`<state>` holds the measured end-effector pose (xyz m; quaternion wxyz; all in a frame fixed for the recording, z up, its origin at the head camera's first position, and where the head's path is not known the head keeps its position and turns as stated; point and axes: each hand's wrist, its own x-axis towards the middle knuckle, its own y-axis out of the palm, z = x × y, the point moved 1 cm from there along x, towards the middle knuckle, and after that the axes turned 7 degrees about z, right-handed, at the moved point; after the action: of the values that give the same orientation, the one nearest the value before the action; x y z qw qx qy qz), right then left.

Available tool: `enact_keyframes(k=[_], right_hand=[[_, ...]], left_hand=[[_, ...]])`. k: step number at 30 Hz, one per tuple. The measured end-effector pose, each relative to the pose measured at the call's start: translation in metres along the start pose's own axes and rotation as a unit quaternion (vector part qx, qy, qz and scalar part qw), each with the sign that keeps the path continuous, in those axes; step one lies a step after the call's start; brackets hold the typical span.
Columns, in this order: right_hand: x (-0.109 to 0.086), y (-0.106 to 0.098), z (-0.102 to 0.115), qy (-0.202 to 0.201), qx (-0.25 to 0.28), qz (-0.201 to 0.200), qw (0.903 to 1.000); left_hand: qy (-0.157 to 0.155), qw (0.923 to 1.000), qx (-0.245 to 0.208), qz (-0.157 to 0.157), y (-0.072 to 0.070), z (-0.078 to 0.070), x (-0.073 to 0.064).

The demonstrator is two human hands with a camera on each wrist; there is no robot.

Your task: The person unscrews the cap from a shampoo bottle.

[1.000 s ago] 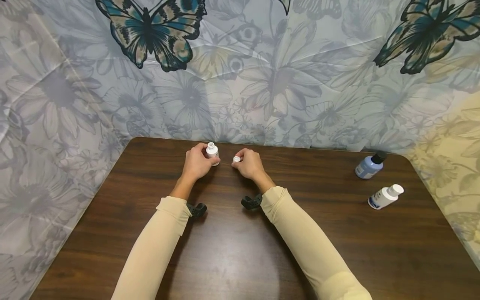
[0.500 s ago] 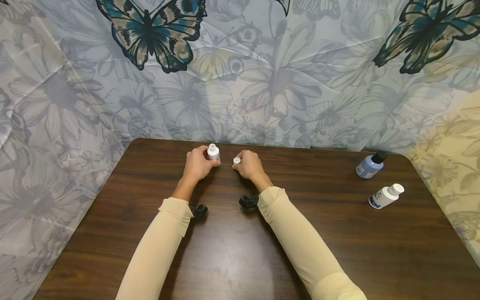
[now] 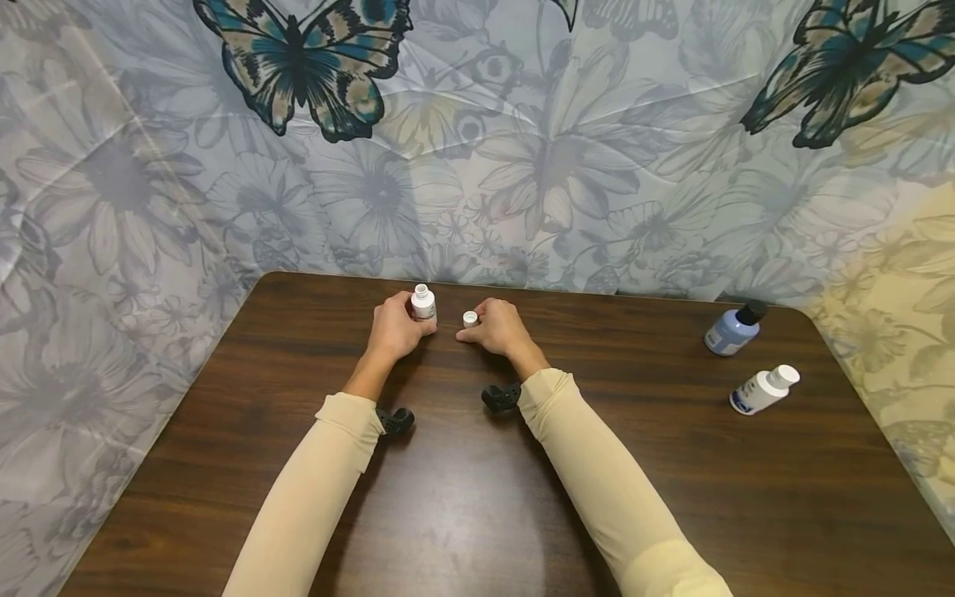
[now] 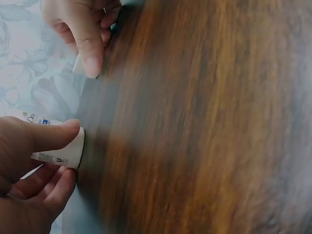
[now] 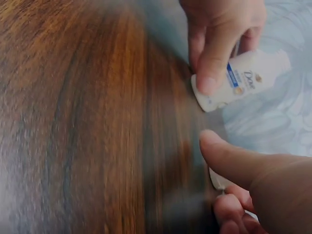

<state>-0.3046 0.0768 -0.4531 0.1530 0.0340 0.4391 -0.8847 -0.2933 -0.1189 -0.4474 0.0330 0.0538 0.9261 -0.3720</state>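
Near the table's back edge, my left hand (image 3: 395,325) grips a small white bottle (image 3: 423,305), thumb on one side and fingers on the other. The bottle stands upright, its narrow neck bare; a Dove label (image 5: 247,78) shows in the right wrist view. Just to the right, a small white cap (image 3: 469,317) sits on the table with its hollow side up. My right hand (image 3: 500,326) is beside it, the thumb (image 5: 229,158) straight and apart from the cap, the fingers close at its far side. In the left wrist view the thumb partly hides the cap.
On the right side of the brown wooden table (image 3: 462,497) stand a blue bottle (image 3: 729,334) with a black cap and a white bottle (image 3: 761,392) with a white cap. A floral, butterfly-printed cloth (image 3: 522,166) hangs right behind the table's back edge.
My right thumb has moved off the cap and straightened, where it pinched the cap before. My left hand holds the white bottle in nearly the same place.
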Motion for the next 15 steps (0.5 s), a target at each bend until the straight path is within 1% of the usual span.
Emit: enact_keyframes(k=[4,7,9,13,15], right_hand=[[-0.003,-0.005,-0.005,0.014,0.038,0.018,0.999],[-0.008,-0.01,-0.009,0.026,0.069,0.031,0.9968],[-0.014,-0.013,-0.012,0.029,0.079,0.043,0.9955],[-0.028,-0.019,-0.014,0.013,0.066,0.056,0.9961],[-0.037,-0.024,-0.015,-0.001,0.053,0.061,0.9968]], left_hand=[[-0.009,1.0,-0.003,0.002,-0.001,-0.001,-0.004],[-0.014,0.9997,-0.005,0.017,-0.002,-0.002,-0.007],[-0.017,0.9994,-0.005,0.029,-0.005,-0.003,-0.01],[-0.015,0.9986,0.015,0.049,-0.011,-0.004,-0.02],[-0.02,0.9975,0.034,0.059,-0.013,-0.005,-0.027]])
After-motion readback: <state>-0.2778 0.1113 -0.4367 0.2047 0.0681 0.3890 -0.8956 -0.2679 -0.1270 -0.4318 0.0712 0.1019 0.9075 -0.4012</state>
